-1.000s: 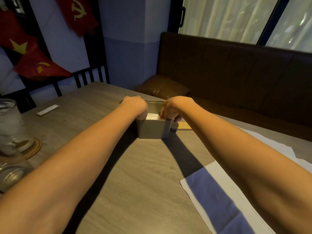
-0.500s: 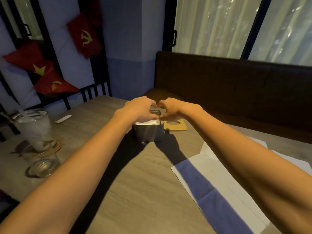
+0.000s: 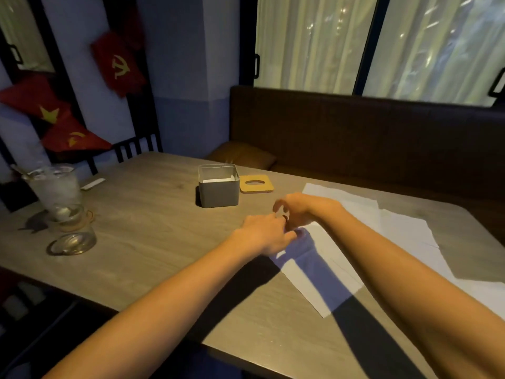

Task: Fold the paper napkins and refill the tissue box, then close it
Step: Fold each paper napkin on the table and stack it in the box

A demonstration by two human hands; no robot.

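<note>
The grey tissue box stands open on the wooden table, with white folded napkins low inside it. Its wooden lid, with an oval hole, lies flat just right of the box. Several white paper napkins are spread flat on the right side of the table. My left hand rests at the near-left corner of the front napkin, fingertips on its edge; whether it pinches the paper is unclear. My right hand hovers just above that corner, blurred, fingers curled and apart, holding nothing.
A tall glass with ice and a low empty glass stand at the table's left. A small paper packet lies behind them. A brown bench runs along the far side. The table's near edge crosses under my forearms.
Both hands left the tissue box and came back toward me and to the right, onto the corner of the front napkin. The box now stands uncovered.
</note>
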